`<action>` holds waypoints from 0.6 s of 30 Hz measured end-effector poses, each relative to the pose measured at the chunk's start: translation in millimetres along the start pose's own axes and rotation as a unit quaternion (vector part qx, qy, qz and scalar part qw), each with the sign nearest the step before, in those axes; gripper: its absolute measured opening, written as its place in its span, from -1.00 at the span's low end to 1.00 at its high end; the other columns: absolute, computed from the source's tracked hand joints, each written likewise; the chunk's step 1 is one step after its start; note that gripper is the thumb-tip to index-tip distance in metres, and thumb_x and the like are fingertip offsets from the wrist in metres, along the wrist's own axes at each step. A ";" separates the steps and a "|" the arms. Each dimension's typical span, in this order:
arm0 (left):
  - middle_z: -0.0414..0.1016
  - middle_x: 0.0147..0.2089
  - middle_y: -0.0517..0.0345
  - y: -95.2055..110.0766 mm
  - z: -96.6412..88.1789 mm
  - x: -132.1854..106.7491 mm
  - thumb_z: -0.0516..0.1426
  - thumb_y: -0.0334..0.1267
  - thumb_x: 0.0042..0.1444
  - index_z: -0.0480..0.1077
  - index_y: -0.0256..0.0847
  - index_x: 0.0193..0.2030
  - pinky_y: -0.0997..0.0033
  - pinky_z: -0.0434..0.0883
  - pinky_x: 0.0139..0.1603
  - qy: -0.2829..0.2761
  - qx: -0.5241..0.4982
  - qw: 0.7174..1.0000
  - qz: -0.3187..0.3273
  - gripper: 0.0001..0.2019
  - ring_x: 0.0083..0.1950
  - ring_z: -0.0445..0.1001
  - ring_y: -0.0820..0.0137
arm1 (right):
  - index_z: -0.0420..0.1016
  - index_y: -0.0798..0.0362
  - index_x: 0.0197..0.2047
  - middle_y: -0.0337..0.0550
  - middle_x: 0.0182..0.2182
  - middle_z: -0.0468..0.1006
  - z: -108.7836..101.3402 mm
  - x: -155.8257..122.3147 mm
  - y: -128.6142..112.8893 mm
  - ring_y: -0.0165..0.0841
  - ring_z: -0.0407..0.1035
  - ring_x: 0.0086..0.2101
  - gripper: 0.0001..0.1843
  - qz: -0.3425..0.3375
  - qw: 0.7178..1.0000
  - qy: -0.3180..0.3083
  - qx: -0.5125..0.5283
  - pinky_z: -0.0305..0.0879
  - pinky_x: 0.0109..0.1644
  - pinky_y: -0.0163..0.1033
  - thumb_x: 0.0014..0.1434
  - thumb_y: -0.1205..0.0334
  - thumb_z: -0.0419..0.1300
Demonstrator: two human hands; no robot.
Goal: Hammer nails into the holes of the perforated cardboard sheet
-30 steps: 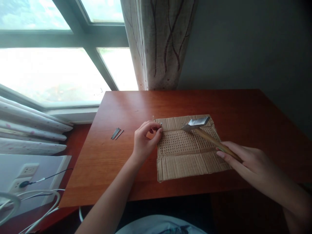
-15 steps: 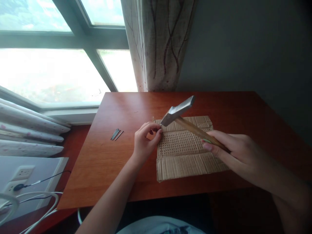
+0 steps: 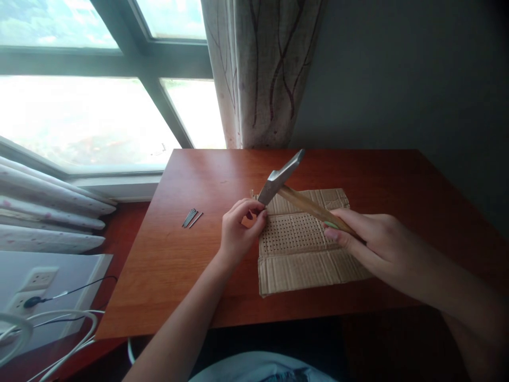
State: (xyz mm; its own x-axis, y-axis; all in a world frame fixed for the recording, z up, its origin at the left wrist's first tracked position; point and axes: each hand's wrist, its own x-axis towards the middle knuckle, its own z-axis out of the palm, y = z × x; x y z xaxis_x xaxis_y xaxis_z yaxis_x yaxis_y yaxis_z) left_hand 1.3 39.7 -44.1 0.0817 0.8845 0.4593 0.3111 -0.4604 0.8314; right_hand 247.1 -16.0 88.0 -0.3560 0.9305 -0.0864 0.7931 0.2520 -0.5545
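Observation:
A flat piece of cardboard with a grid of small holes lies on the red-brown table. My left hand pinches a nail upright at the cardboard's far left corner; the nail is mostly hidden by my fingers. My right hand grips the wooden handle of a hammer. Its metal head is tilted, with the lower end right above my left fingertips.
A few loose nails lie on the table to the left of my left hand. A patterned curtain and a window stand behind the table. White cables and a wall socket are at the lower left.
My right hand has lifted the hammer off the cardboard and swung its head left, over the nail in my left fingers. My left hand has stayed in place.

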 end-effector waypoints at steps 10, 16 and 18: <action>0.55 -0.30 0.15 -5.0 0.5 -1.4 0.22 -0.36 0.19 0.48 -0.18 -0.29 0.41 0.40 -0.28 -0.006 -0.011 1.000 -0.010 -0.97 -0.29 0.46 0.43 | 0.38 -0.05 -0.25 -0.27 -0.46 0.53 2.5 -1.8 2.9 -0.35 0.44 -0.47 -0.74 0.003 1.000 -0.003 -0.004 0.26 -0.40 -0.25 0.47 0.08 0.02; 0.57 -0.28 0.14 -5.4 0.4 -1.3 0.23 -0.33 0.16 0.49 -0.18 -0.29 0.41 0.41 -0.30 -0.010 -0.019 0.999 -0.041 -0.98 -0.29 0.47 0.41 | 0.43 -0.05 -0.22 -0.23 -0.42 0.57 1.7 -1.0 1.8 -0.32 0.48 -0.43 -0.74 -0.004 1.000 -0.022 -0.002 0.30 -0.36 -0.22 0.47 0.10 0.01; 0.58 -0.28 0.13 -4.3 0.6 -1.1 0.24 -0.33 0.15 0.50 -0.18 -0.28 0.41 0.41 -0.30 -0.009 -0.024 0.999 -0.046 -0.99 -0.28 0.48 0.41 | 0.42 -0.05 -0.22 -0.24 -0.44 0.55 0.3 -2.1 1.7 -0.32 0.46 -0.44 -0.71 -0.001 1.000 -0.020 0.001 0.29 -0.36 -0.23 0.48 0.05 0.00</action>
State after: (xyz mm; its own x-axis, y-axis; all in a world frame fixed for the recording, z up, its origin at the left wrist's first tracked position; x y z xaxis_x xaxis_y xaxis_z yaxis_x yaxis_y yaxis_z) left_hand 0.5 40.7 -48.4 0.0725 0.9243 0.3748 0.2731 -0.3798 0.8838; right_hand 249.0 -17.6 87.1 -0.3771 0.9187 -0.1174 0.7910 0.2535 -0.5568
